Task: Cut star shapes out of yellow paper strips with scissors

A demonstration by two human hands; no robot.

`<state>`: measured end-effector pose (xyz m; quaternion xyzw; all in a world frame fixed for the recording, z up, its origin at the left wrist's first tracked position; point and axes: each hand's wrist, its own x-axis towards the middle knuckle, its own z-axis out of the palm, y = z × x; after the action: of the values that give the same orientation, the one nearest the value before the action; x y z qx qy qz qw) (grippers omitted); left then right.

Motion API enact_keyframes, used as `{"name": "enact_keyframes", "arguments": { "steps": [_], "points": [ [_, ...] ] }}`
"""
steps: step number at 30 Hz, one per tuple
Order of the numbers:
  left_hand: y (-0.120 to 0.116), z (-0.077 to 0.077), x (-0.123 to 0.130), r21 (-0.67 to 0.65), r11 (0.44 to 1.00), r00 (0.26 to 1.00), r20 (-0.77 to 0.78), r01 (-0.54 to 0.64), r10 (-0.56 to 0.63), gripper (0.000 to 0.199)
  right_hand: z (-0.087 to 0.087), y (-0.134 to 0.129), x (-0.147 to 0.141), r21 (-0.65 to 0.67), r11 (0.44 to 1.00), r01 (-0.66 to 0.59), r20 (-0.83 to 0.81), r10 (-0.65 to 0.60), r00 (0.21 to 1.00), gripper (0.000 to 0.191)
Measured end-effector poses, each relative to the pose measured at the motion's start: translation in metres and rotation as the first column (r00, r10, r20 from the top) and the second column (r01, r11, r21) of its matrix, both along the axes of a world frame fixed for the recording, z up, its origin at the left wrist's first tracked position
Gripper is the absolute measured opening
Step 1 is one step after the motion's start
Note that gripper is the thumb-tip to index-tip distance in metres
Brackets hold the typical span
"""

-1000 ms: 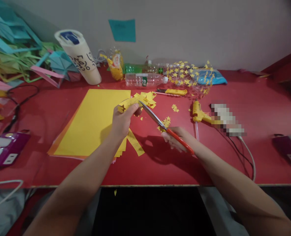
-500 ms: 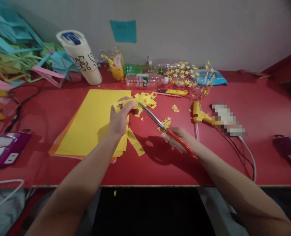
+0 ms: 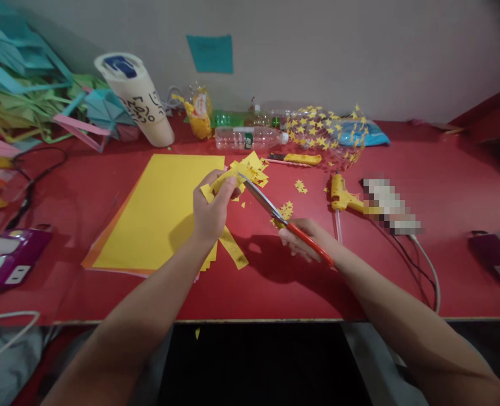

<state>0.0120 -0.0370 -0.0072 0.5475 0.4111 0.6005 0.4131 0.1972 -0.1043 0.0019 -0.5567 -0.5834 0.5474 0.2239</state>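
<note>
A person's left hand (image 3: 209,206) pinches a yellow paper strip (image 3: 221,183) between thumb and fingers while the right hand (image 3: 302,239) grips red-handled scissors (image 3: 263,199) over a red bench (image 3: 283,296). The scissors slant up and to the left, their tips meeting the strip just beside the left thumb; whether the blades are fully closed cannot be told. Beneath and to the left of the left hand lies a stack of yellow sheets (image 3: 148,225), with orange and pink edges showing along its left and lower sides. A loose strip (image 3: 234,249) angles out from the stack's right edge, and a pile of yellow scraps (image 3: 256,164), some with star-shaped holes, sits beyond the left hand. Two small clusters of cut stars rest on the bench, the nearer cluster (image 3: 286,211) behind the scissors and the farther cluster (image 3: 301,186) beyond it. A yellow-and-black cutter (image 3: 298,159) lies in front of a clear bottle (image 3: 235,137) on its side, while a yellow glue gun (image 3: 338,193) rests to the right. Toward the wall, a white tumbler (image 3: 142,107) with black lettering stands at left, and a mass of yellow stars (image 3: 311,127) appears in front of a blue packet (image 3: 374,133).
</note>
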Motion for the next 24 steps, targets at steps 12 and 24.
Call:
{"name": "enact_keyframes", "arguments": {
  "steps": [12, 24],
  "points": [
    [0.010, 0.003, -0.009, 0.001, 0.999, 0.999, -0.022, 0.042, -0.042, 0.015, 0.005, -0.001, 0.001, 0.019, 0.999, -0.025, 0.009, 0.025, 1.000, 0.041],
    [0.012, 0.003, -0.010, -0.008, 0.998, 0.998, 0.008, 0.059, -0.059, 0.013, 0.002, -0.001, -0.001, 0.015, 1.000, 0.003, -0.007, -0.003, 1.000, 0.045]
  ]
}}
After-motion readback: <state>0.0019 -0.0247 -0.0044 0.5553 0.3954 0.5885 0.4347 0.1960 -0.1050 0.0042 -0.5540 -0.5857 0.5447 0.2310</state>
